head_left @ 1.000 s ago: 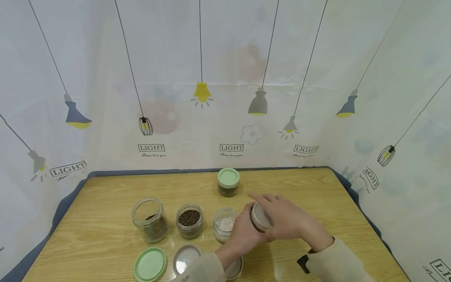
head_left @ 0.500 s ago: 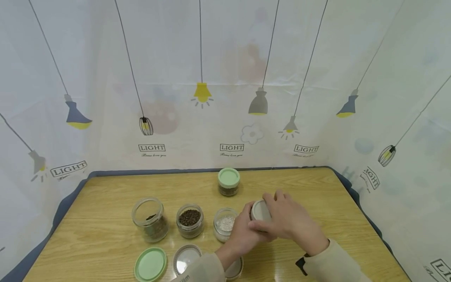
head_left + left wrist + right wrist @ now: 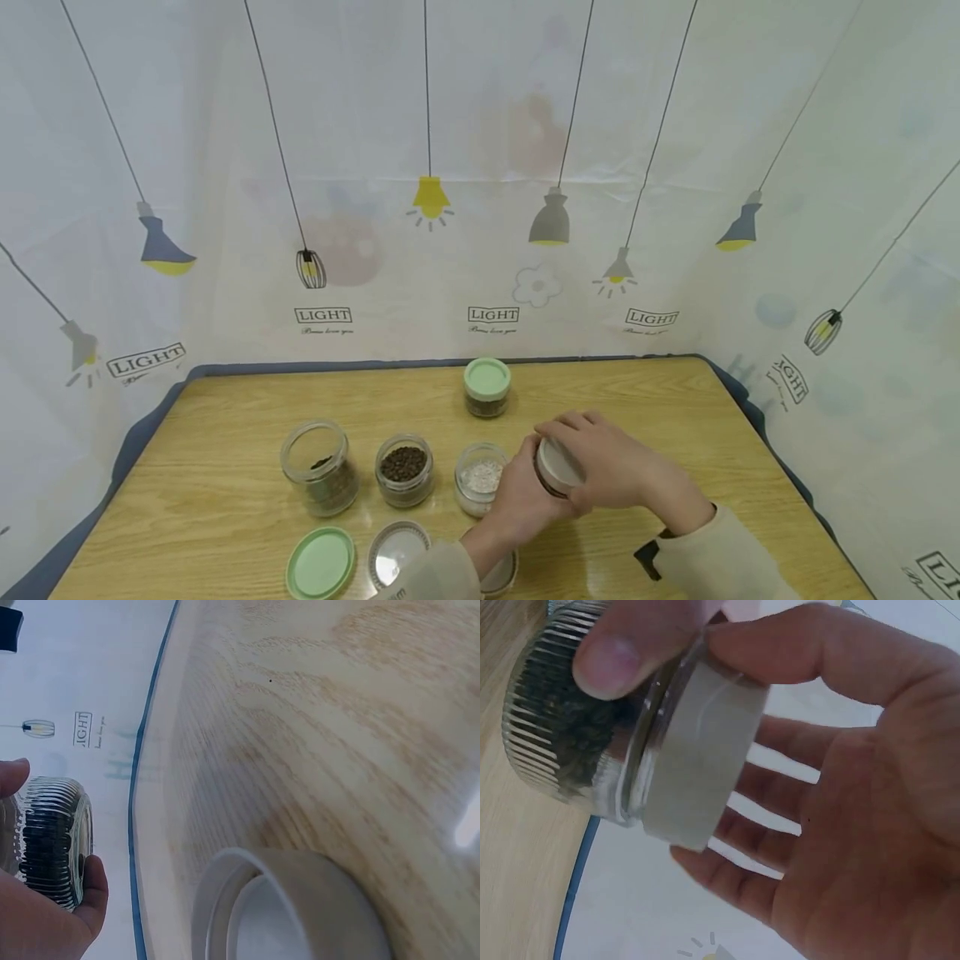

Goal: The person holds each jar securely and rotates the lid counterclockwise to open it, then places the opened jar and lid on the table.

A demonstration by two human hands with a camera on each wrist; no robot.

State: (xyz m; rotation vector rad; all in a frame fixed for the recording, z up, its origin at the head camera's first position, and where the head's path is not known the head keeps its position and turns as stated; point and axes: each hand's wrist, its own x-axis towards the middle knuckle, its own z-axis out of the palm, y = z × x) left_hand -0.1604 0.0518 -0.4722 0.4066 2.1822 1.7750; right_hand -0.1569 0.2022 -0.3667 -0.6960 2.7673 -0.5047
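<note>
In the head view my left hand (image 3: 519, 498) grips a ribbed glass jar above the table. Dark contents fill much of the jar (image 3: 562, 727), seen best in the right wrist view, with the left thumb across its side. A pale grey lid (image 3: 557, 468) sits on its mouth. My right hand (image 3: 617, 463) holds this lid by its rim, the thumb on one side and the fingers spread round the other. The left wrist view shows the ribbed base of the jar (image 3: 54, 840) between the left fingers.
Left of the hands stand lidless jars: one with white grains (image 3: 480, 477), one with dark beans (image 3: 403, 464) and a taller one (image 3: 321, 475). A green lid (image 3: 321, 562) and grey lids (image 3: 397, 552) lie in front. A green-lidded jar (image 3: 487, 387) stands behind.
My right hand has turned one way and then back at the lid, its thumb first crossing the front and now drawn back. The left hand stays nearly still with the jar.
</note>
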